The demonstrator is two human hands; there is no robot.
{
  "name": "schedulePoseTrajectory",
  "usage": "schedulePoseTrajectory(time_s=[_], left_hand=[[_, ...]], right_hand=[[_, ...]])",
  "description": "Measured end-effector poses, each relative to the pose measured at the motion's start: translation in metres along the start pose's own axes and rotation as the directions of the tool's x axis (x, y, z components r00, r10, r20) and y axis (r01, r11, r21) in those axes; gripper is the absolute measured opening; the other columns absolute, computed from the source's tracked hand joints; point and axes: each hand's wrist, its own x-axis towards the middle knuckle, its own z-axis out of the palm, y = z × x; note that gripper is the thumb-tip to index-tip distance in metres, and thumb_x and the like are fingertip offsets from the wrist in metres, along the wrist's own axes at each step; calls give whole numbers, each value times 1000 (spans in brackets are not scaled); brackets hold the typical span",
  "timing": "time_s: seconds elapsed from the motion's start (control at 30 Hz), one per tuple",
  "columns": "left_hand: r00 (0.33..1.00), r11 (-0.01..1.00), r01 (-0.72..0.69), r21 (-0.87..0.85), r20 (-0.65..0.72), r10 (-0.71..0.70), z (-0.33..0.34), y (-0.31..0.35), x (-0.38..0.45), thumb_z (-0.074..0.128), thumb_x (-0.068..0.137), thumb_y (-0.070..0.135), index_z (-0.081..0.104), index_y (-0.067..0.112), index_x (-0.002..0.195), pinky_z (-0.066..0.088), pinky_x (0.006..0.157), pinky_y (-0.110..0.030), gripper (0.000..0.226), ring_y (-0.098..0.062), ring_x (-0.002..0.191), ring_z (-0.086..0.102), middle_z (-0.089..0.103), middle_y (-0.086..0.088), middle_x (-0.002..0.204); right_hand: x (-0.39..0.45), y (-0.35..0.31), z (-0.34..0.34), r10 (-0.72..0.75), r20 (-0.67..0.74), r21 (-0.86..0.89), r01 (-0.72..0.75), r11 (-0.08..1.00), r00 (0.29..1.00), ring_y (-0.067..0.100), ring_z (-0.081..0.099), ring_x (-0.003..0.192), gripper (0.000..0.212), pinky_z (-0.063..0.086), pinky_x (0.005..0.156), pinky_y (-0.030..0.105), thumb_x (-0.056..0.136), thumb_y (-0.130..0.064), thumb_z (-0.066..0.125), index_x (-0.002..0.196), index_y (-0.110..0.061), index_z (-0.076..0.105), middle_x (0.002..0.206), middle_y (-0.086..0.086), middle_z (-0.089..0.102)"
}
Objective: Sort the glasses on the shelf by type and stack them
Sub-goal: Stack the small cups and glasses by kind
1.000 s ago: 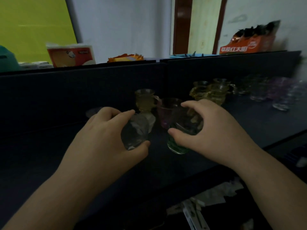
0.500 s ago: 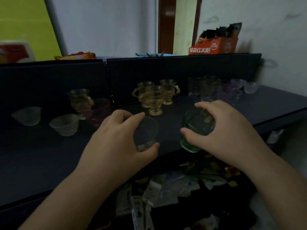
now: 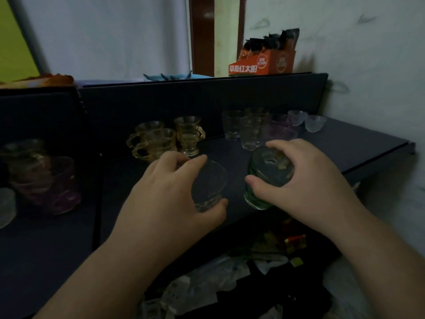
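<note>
Clear glass (image 3: pixel 208 185) sits in the left hand (image 3: pixel 167 194), fingers curled over its rim and thumb under its base; the right hand (image 3: pixel 303 180) grips a green glass (image 3: pixel 259 192) the same way — both held above the front edge of the dark shelf (image 3: pixel 345 143). Just beyond the left hand stand amber handled cups (image 3: pixel 161 140); beyond the right hand, clear tumblers (image 3: pixel 243 128) and pale purple glasses (image 3: pixel 279 132). Far left of the hands, pink glasses (image 3: pixel 54 185) sit blurred.
</note>
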Motion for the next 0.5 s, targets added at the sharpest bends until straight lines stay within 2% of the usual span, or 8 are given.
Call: schedulePoseTrajectory(time_s=[0.1,0.27,0.5], left_hand=[[1000,1000,-23,-21,11,23,10,6,15,51,70,76,31,40,146,42,89,-24,86,-1,116,38,35,20,130],[999,1000,-24,-7,22,24,28,29,42,52,69,76,32,40,146,37,85,-21,87,0,114,36,36,20,130],[999,1000,24,20,-23,-24,72,97,81,51,70,76,35,37,145,38,85,-22,86,-2,111,40,39,17,128]], right_hand=[[8,15,-1,9,-17,-26,-9,1000,1000,1,51,102,82,42,84,22,63,-78,58,131,-33,55,111,-18,52],[18,51,-12,13,-38,0,-13,1000,999,-1,51,100,82,42,82,20,63,-78,59,131,-33,56,110,-20,51],[42,135,-43,-48,-21,36,49,998,999,-2,50,103,80,46,86,24,65,-75,62,133,-34,54,110,-20,51]])
